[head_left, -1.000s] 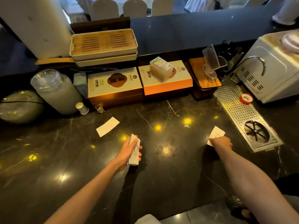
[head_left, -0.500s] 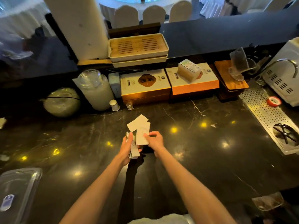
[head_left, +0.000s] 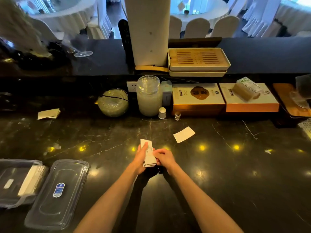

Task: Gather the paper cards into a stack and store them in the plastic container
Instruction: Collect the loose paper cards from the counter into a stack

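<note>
Card stack [head_left: 149, 157] pinched between both hands, left hand [head_left: 141, 158], right hand [head_left: 164, 158], lower edge hidden.

lid [head_left: 57, 194] right of container [head_left: 15, 182], card [head_left: 184, 134] beyond

Both hands meeting over dark marble counter [head_left: 218, 174], mid-frame. Left hand [head_left: 140, 159] cupping card stack [head_left: 149, 157] from left side, right hand [head_left: 164, 158] pinching it from right. One loose card [head_left: 184, 134] lying flat up and to right, well apart from hands. Couple more cards [head_left: 48, 113] sitting far left near back ledge. Clear plastic container [head_left: 10, 182] at lower left edge already holding some cards, its lid [head_left: 57, 194] lying just beside it.
</note>
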Available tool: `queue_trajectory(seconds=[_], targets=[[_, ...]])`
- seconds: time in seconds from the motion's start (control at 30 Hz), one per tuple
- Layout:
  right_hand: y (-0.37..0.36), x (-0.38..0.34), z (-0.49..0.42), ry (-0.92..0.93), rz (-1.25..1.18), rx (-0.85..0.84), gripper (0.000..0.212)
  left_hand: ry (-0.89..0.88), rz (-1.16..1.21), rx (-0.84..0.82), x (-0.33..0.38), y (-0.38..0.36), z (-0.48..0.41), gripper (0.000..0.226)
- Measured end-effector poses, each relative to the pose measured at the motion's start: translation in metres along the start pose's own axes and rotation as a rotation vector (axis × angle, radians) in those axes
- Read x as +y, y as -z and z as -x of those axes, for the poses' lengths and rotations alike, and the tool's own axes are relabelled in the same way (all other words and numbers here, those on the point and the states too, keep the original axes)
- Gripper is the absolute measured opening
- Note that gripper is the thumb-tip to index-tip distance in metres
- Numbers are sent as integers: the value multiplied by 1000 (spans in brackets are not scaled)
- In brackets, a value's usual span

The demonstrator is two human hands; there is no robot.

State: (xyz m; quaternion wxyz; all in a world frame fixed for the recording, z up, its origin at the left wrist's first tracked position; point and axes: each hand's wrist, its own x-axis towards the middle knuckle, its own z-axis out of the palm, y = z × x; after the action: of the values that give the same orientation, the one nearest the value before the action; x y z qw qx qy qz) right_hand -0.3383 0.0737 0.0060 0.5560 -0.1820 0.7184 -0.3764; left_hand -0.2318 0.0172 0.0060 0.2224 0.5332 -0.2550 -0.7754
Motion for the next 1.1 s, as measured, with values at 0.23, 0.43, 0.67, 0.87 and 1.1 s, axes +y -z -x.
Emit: queue_trajectory(seconds=[0.23, 0.43, 0.67, 0.87, 1.1], targets=[[24, -42, -39, 268, 816, 131, 25, 74, -19, -48, 33, 32, -4, 27], [62, -64, -81, 191, 1462, 163, 34, 101, -27, -59, 37, 53, -3, 24], [72, -51, -101, 178, 1573, 205, 40, 128, -48, -6, 27, 70, -12, 19], [75, -51, -101, 312, 1581, 198, 48, 123, -87, 44, 19, 78, -13, 32], [29, -52, -69, 263, 1009, 119, 25, 92, -74, -3, 7, 98, -1, 33]])
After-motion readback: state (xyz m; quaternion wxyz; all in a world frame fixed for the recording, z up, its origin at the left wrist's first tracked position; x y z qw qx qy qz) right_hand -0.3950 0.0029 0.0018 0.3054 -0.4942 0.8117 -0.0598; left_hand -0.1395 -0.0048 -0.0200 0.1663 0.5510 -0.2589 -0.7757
